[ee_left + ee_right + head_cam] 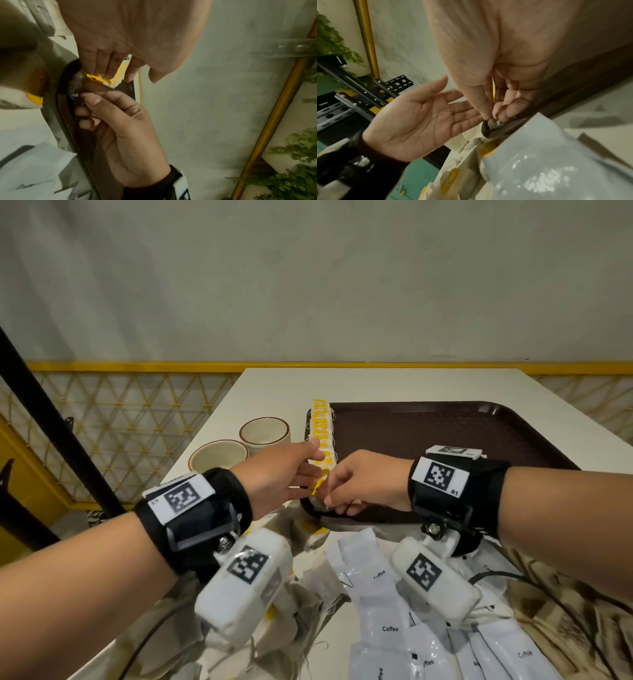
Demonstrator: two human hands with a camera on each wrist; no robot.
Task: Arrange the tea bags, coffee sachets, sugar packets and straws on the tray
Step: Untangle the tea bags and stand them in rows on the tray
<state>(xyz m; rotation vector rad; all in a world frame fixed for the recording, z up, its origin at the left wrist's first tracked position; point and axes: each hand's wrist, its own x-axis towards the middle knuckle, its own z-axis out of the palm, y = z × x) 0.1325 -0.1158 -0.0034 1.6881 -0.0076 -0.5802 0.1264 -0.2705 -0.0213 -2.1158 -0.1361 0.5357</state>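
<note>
At the far left of the white table (394, 385) two cream cups (219, 455) with brown rims stood side by side, just beside the tray's left edge. Your left hand (279, 477) reached in from there with its palm spread and fingers straight, resting against the near end of the row of tea bags (322, 433); it gripped nothing. That row, white bags with yellow tags, ran along the left rim of the dark brown tray (445, 433), from its far corner toward its near-left corner. Your right hand (368, 482) met the left at that near corner, its thumb and fingertips pinching one tea bag (100, 79) with a yellow tag, held low over the tray's rim. The rest of the tray's floor lay to the right of your hands. Nearer to you, loose tea bags (450, 180) lay on a beige cloth (565, 604) under your left wrist, and white coffee sachets (387, 621) printed "Coffee" were heaped on it beneath your right wrist, off the tray.
</note>
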